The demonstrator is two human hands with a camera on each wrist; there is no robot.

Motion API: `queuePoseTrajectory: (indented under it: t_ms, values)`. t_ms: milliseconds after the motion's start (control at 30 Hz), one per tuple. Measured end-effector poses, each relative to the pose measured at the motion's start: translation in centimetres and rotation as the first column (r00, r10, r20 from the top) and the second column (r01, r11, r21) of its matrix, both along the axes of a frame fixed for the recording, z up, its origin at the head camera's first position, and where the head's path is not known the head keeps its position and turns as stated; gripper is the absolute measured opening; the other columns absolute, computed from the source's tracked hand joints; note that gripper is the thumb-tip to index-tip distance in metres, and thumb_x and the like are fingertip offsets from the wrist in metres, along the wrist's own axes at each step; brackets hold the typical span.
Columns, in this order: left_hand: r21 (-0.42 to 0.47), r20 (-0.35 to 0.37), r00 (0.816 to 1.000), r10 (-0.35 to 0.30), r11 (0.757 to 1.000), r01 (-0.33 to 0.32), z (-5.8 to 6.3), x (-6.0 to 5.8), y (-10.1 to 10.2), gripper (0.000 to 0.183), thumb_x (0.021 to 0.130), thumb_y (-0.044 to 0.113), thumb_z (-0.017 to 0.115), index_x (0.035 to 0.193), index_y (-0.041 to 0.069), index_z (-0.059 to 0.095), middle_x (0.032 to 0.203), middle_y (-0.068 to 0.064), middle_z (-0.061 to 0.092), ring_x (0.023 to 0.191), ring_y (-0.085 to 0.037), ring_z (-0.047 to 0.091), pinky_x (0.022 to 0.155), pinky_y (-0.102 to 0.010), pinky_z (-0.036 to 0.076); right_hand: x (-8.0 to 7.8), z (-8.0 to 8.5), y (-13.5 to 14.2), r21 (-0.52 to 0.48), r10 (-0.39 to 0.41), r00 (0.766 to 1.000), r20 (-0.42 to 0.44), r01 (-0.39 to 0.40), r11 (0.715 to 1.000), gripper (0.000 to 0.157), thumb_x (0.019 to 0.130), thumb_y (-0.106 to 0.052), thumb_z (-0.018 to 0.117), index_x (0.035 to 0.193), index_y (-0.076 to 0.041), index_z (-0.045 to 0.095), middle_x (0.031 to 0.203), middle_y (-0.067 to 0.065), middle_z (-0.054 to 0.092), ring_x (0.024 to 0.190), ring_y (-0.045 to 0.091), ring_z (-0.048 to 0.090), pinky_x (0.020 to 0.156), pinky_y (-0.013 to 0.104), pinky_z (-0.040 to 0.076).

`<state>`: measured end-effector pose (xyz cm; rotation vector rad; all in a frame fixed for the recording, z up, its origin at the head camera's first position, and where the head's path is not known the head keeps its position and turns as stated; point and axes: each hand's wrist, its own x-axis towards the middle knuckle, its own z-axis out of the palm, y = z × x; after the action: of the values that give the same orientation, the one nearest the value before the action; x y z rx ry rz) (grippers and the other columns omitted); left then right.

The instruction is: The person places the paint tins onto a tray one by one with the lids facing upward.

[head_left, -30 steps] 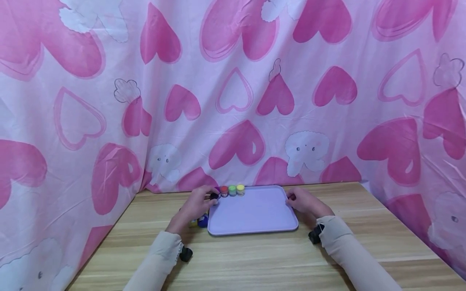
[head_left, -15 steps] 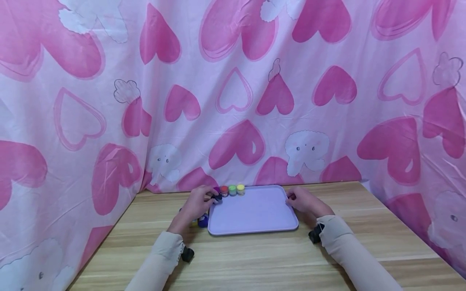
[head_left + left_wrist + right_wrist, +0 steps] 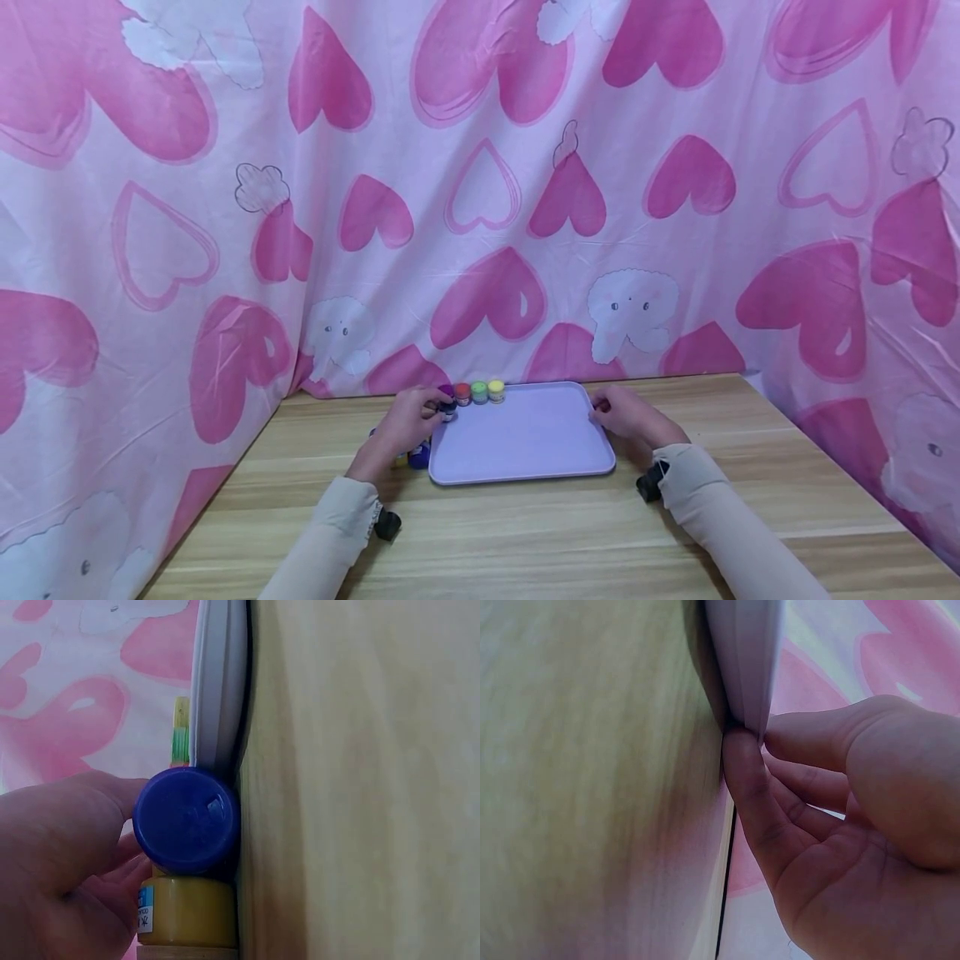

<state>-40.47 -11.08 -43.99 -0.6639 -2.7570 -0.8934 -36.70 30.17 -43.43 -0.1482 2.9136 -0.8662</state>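
My left hand (image 3: 407,422) is at the tray's left edge and pinches a small dark-lidded paint jar (image 3: 447,411) between thumb and fingers. That jar is just inside the rim, in front of a purple-lidded jar (image 3: 446,390). Red (image 3: 462,395), green (image 3: 479,393) and yellow (image 3: 496,392) jars stand beside it in a row along the back of the lilac tray (image 3: 525,442). My right hand (image 3: 626,414) grips the tray's right rim, thumb on one side and fingers curled beneath, as the right wrist view shows. In the left wrist view the held jar is hidden.
A jar with a blue lid (image 3: 186,820) and a yellow jar (image 3: 187,911) stand on the wooden table (image 3: 525,533) left of the tray, under my left forearm. A pink heart-patterned curtain (image 3: 480,192) hangs behind the table and along both sides.
My left hand has brought the dark jar slightly right over the tray's edge, and more of the jar and the purple lid now shows. The right hand keeps its place on the rim.
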Motion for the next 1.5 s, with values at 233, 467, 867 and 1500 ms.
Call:
queuePoseTrajectory:
  t_ms: [233,467,867,1500]
  values:
    - [-0.009,-0.014,0.999,0.045,0.999,-0.045,0.2,0.1,0.1,0.016,0.098,0.006,0.077,0.111,0.013,0.082,0.124,-0.01,0.075,0.113,-0.026,0.072,0.096,-0.042,0.066,0.0,-0.1,0.0,0.007,-0.005,1.0,0.003,0.005,1.0,0.027,0.105,-0.012,0.07,0.13,-0.002,0.074,0.103,0.007,0.072,0.093,0.023,0.063,0.088,0.037,0.061]
    - [-0.078,-0.06,0.998,-0.019,0.997,0.014,0.4,0.1,0.3,0.011,0.096,0.012,0.082,0.104,0.016,0.088,0.105,-0.001,0.077,0.091,-0.016,0.063,0.078,-0.031,0.059,0.1,0.0,-0.1,0.013,-0.004,1.0,-0.005,0.004,1.0,0.026,0.105,-0.013,0.07,0.128,-0.002,0.074,0.103,0.007,0.072,0.092,0.022,0.063,0.087,0.038,0.061]
    - [-0.081,-0.045,0.999,0.003,0.997,-0.006,0.1,0.2,-0.1,0.012,0.095,0.009,0.082,0.102,0.016,0.088,0.107,-0.005,0.08,0.085,-0.013,0.065,0.076,-0.031,0.061,0.2,0.2,-0.2,0.001,-0.005,1.0,0.002,0.005,1.0,0.027,0.104,-0.013,0.07,0.128,-0.001,0.074,0.105,0.009,0.073,0.093,0.023,0.064,0.089,0.039,0.063]
    - [-0.001,0.056,0.998,-0.037,0.999,0.037,1.9,0.0,-4.1,0.017,0.1,0.012,0.075,0.114,0.01,0.083,0.102,0.0,0.081,0.091,-0.013,0.072,0.085,-0.035,0.065,0.2,0.2,-0.1,-0.003,0.004,1.0,0.004,-0.004,1.0,0.028,0.104,-0.012,0.071,0.129,-0.001,0.074,0.105,0.009,0.073,0.093,0.023,0.063,0.089,0.04,0.062]
